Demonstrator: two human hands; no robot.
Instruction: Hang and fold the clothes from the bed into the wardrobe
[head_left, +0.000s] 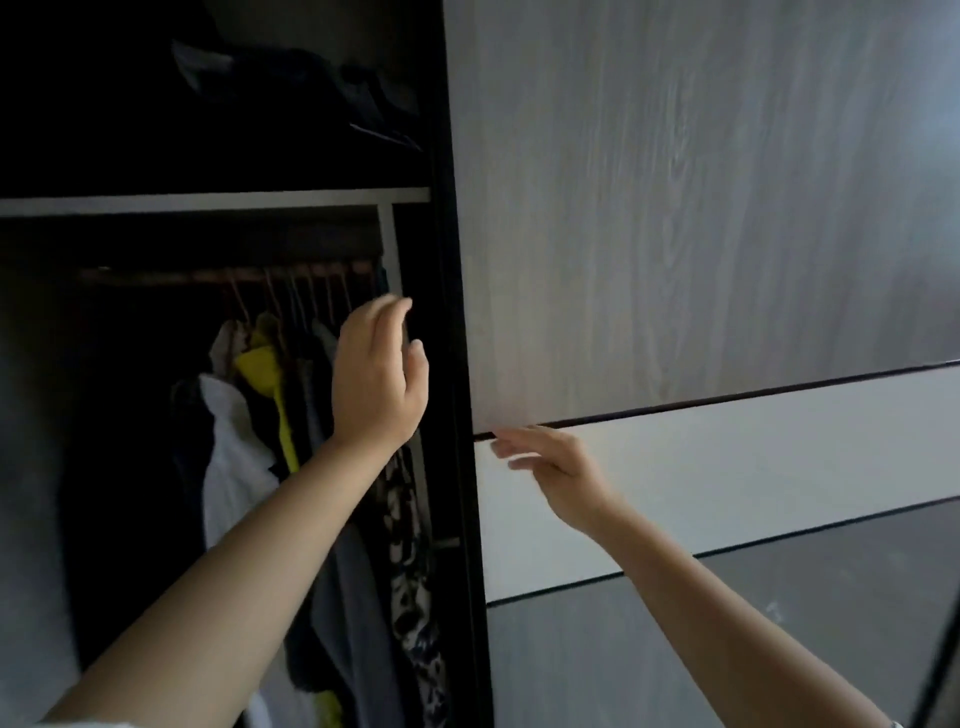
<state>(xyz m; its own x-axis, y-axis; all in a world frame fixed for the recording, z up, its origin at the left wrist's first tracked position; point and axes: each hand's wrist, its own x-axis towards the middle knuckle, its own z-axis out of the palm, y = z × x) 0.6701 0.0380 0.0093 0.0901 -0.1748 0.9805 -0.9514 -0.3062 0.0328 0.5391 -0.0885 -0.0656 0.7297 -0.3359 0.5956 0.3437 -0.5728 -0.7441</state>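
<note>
Clothes (244, 447): hung on the wardrobe rail (228, 274), just left of and behind my left hand (379, 374), the nearer one; its fingers loosely curled, holding nothing. My right hand (556, 470) has straight fingers touching the sliding door (701, 208).

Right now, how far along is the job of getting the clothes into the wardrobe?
Several garments already hang on the rail, among them a white garment, a yellow one and a patterned one. Neither hand holds clothing: the left hand reaches in beside the sliding door, and the right hand touches the door's front. The bed is out of view, so what remains cannot be told.
</note>
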